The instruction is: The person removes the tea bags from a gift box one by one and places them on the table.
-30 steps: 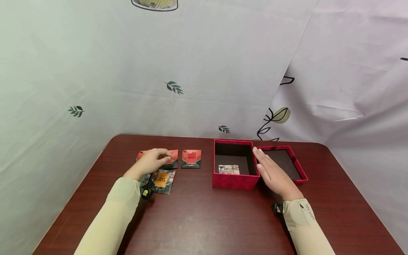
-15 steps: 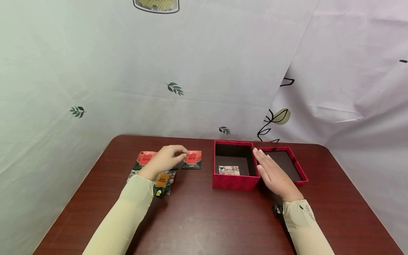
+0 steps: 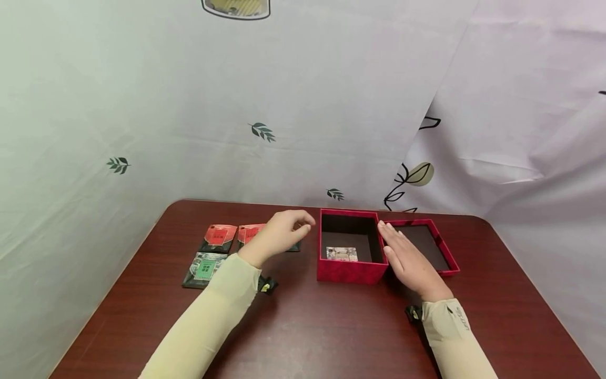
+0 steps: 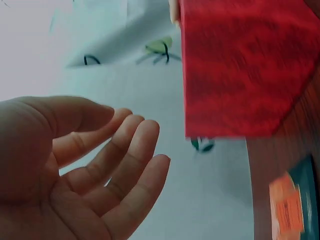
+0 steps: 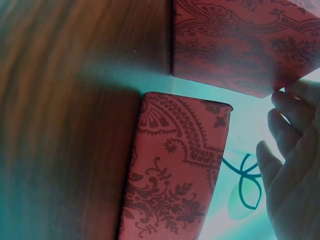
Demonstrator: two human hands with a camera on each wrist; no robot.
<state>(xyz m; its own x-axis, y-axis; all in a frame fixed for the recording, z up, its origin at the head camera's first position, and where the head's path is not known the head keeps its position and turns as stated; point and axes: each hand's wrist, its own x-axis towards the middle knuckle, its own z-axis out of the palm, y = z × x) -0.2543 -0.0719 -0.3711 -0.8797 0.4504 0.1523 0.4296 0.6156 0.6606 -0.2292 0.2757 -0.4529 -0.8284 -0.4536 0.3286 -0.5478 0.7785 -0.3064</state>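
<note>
My left hand (image 3: 283, 231) hovers just left of the red box (image 3: 351, 272). In the left wrist view its fingers (image 4: 145, 145) are loosely bent, with nothing between them and the thumb. The box stands without its lid, and a small printed card or packet (image 3: 342, 254) shows inside it. My right hand (image 3: 411, 259) lies along the box's right side, its fingers straight and the fingertips touching the upper edge. Left of the box lie flat packets: a red one (image 3: 220, 236), a second red one (image 3: 248, 232) partly behind the left hand, and a green-labelled one (image 3: 205, 269).
The red lid (image 3: 447, 247) lies dark inside up, right of the box and partly behind the right hand. A third red packet (image 3: 295, 247) is mostly covered by the left hand. A printed cloth hangs behind the brown table (image 3: 326, 326).
My left hand has moved right, from over the packets to beside the box's left wall. The green-labelled packet is uncovered, and the orange-labelled one is hidden by the arm. My right hand stays put.
</note>
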